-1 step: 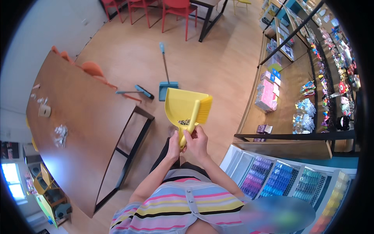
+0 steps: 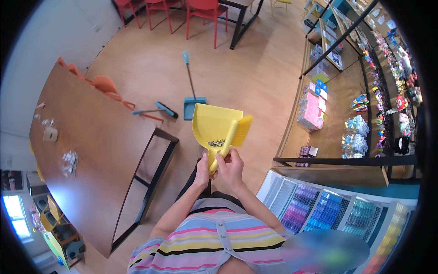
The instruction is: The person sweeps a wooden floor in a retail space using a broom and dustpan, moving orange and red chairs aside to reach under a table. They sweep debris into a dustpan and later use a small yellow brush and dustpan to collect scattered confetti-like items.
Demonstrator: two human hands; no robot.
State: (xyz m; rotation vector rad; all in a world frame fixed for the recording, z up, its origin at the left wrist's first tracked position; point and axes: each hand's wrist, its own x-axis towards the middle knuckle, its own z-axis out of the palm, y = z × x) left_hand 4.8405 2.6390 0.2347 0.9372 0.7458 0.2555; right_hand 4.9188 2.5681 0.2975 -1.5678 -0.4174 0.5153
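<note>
a long brown table (image 2: 96,150) fills the left, with a small white cup (image 2: 50,134) and crumpled wrappers (image 2: 70,162) on it. on the wooden floor (image 2: 255,77) farther off lie a blue broom (image 2: 191,86) and a blue brush (image 2: 157,109). red chairs (image 2: 200,11) stand far. shelves of goods (image 2: 365,105) line the right.

**A:** what's being held there?

**B:** a bright yellow plastic dustpan (image 2: 211,125), held up off the wooden floor in front of the person's chest, its open mouth pointing to the far side. A small heap of dark crumbs sits low in the pan near the handle.

**A:** and the brush?

**B:** a matching yellow plastic hand brush (image 2: 235,132) lies along the pan's right edge, bristles at the far right end, both handles meeting at the near end.
</note>
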